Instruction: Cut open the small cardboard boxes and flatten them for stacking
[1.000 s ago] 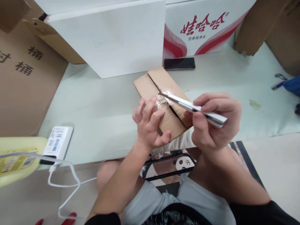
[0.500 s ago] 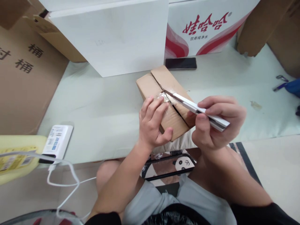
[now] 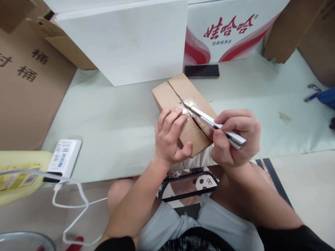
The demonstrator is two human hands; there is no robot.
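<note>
A small brown cardboard box (image 3: 170, 96) lies at an angle on the pale green cover, a dark seam running along its top and clear tape (image 3: 190, 104) crumpled at the middle. My left hand (image 3: 171, 136) holds the box from the left, fingertips pressed on its top by the tape and thumb near the front edge. Closed round a white-handled knife (image 3: 206, 119), my right hand (image 3: 235, 137) is at the box's right side. The dark, narrow blade slants down to the left, its tip at the seam and tape.
Behind the box stand a white carton (image 3: 125, 45) and a red-and-white printed carton (image 3: 222, 35), with a black phone (image 3: 201, 71) before them. At left are a white power bank (image 3: 65, 157) with a cable and a yellow container (image 3: 23, 174). A blue item (image 3: 327, 97) lies far right.
My right hand has moved left with the knife, bringing the handle closer to the box; the tip stays near the tape. My left hand and the box have hardly moved.
</note>
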